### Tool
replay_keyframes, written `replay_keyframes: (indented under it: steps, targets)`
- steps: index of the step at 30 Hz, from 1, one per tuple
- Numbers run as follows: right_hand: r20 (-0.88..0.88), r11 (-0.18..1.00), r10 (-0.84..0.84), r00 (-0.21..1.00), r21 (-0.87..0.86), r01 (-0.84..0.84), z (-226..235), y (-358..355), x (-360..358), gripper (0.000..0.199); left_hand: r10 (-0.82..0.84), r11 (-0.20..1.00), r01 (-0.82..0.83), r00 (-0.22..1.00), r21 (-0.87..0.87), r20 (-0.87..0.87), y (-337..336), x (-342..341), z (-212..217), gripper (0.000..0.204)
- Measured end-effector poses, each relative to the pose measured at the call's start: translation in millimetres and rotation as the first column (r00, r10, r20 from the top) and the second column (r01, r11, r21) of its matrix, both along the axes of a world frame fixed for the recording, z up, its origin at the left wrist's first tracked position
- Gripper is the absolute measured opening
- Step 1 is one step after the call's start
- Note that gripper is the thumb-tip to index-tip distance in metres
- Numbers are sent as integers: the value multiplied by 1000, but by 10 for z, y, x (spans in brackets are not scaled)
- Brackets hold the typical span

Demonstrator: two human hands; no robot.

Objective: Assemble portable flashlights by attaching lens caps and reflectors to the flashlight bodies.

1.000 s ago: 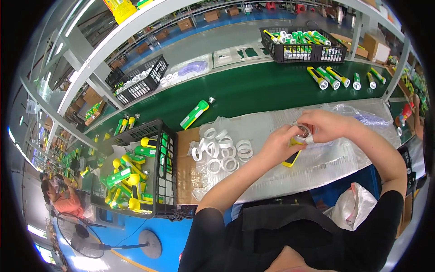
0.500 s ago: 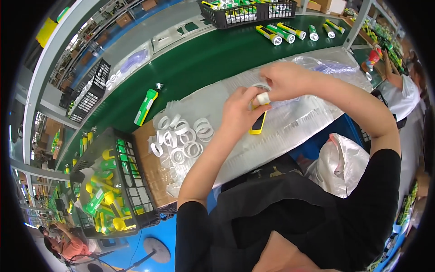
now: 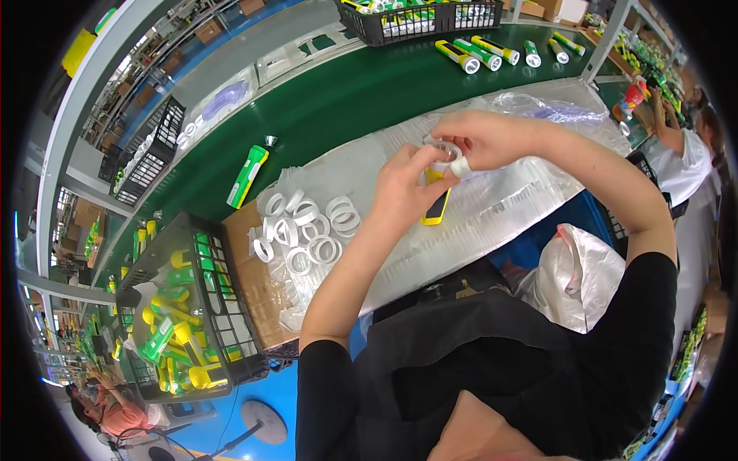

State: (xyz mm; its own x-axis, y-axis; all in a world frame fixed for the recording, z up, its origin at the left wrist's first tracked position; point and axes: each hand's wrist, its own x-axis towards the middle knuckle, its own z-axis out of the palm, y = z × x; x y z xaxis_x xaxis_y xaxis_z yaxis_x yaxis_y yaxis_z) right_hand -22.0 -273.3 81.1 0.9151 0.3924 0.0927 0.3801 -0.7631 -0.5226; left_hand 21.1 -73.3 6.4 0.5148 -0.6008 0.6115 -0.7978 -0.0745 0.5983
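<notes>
A yellow flashlight with a dark panel [image 3: 436, 210] stands out below my left hand [image 3: 401, 183], whose fingers are closed around its upper part. At its head is a white ring [image 3: 447, 152], pinched between the fingers of my right hand [image 3: 492, 141]. White wrapping [image 3: 460, 167] covers a digit of the right hand. Whether the ring is seated on the flashlight I cannot tell, since the fingers cover the joint. To the left of my left hand, loose white rings [image 3: 307, 227] lie heaped on the plastic-covered work surface [image 3: 384, 265].
A green-and-white flashlight [image 3: 247, 177] and a small reflector [image 3: 270, 140] lie on the green belt [image 3: 323, 127]. Several flashlights [image 3: 492, 52] stand in a row beyond, near a black crate [image 3: 419, 31]. At left is a basket [image 3: 234, 307] of flashlight bodies. Co-workers are at both sides.
My right hand has turned and shifted slightly, and the white ring at the flashlight's head now shows more fully. My left hand keeps its grip almost in place.
</notes>
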Motion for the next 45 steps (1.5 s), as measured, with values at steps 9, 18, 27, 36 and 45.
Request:
replay_keyframes:
  steps: [9,18,27,36,45]
  targets:
    - [22,969,-218,976,-112,219,38,81,-83,48,48,998,-49,999,37,20,-15,4,18,38]
    - [87,952,-248,965,-162,260,-38,182,-32,52,15,999,-15,1000,-42,-4,-31,69,28,39]
    - [173,971,38,984,-241,5,-114,158,-117,41,16,1000,-15,997,-19,72,-56,-130,-78,40]
    - [45,882,-212,976,-422,211,141,338,-64,42,126,991,-119,985,-65,122,-79,-89,-28,38]
    - [140,906,-174,975,-365,214,212,219,56,53,114,990,-110,993,-83,34,-48,-22,-4,41]
